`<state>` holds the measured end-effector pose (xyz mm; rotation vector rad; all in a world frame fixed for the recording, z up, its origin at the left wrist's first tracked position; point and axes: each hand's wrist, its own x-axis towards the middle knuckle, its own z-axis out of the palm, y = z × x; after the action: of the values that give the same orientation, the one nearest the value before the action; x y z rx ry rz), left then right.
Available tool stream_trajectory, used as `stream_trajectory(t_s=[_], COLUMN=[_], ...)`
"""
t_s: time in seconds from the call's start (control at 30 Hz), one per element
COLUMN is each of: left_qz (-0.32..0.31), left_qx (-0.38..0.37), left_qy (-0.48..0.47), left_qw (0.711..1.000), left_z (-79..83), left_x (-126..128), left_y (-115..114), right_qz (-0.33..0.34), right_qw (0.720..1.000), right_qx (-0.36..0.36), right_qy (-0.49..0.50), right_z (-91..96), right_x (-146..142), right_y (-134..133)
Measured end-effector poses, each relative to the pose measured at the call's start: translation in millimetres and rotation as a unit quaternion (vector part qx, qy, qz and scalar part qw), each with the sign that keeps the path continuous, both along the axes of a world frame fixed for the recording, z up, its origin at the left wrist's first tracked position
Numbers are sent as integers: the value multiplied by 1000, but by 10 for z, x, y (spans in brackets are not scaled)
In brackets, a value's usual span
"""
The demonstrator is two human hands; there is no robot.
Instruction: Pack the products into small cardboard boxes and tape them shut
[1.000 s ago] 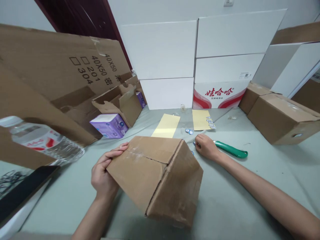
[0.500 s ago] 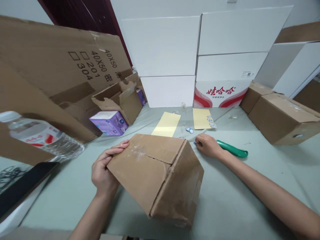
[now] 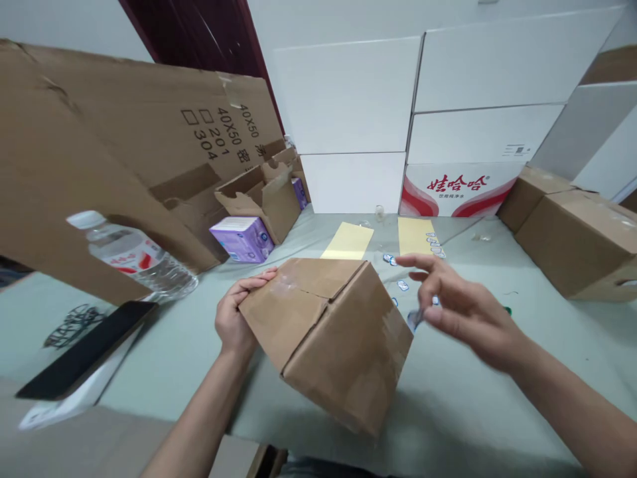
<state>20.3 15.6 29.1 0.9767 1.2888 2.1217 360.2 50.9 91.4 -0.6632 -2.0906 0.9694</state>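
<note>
My left hand grips the left edge of a taped brown cardboard box, holding it tilted above the table. My right hand hovers to the right of the box, its fingers spread and slightly blurred. A small blue-and-white sticker sits at its fingertips. More such stickers lie on the table near two pale yellow sheets. Only a green speck of the utility knife shows past my right hand.
A large cardboard sheet leans at left over a plastic water bottle. Beyond stand a purple carton and an opened cardboard box. White boxes are stacked at the back. Brown boxes lie at right.
My right hand has lifted off the table near the knife and moved up and right, now covering the knife. The box has turned slightly in my left hand, and the view has shifted.
</note>
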Motion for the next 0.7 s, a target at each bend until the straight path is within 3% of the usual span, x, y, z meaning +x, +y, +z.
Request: stream_trajectory(t_s=[0.13,0.33,0.4,0.5,0.6,0.7], left_qz=[-6,-8,-7,-13,-19,-19], left_qx=[-6,-7,-10,-16,-15,-12], left_qy=[-12,-13,-10,-3,-2,-4], left_qw=[1000,1000,1000,1000,1000,1000], left_z=[-45,-101,-112,-121,-134,-151], left_x=[-46,-95,-116,-142,-152,-145], left_y=[11,23,26,33,48,61], right_qz=[21,-32,-51,-59,5,42], right_qw=[995,990,992,994,984,983], right_qx=[90,139,110,-22,-158,-163], right_qy=[-25,8,42,84,85,73], right_z=[158,-42,-117,-180,-172,-145], right_x=[-286,-518,-554,-598,-614,-590], right_y=[-422,-425,-394,-334,-273,-251])
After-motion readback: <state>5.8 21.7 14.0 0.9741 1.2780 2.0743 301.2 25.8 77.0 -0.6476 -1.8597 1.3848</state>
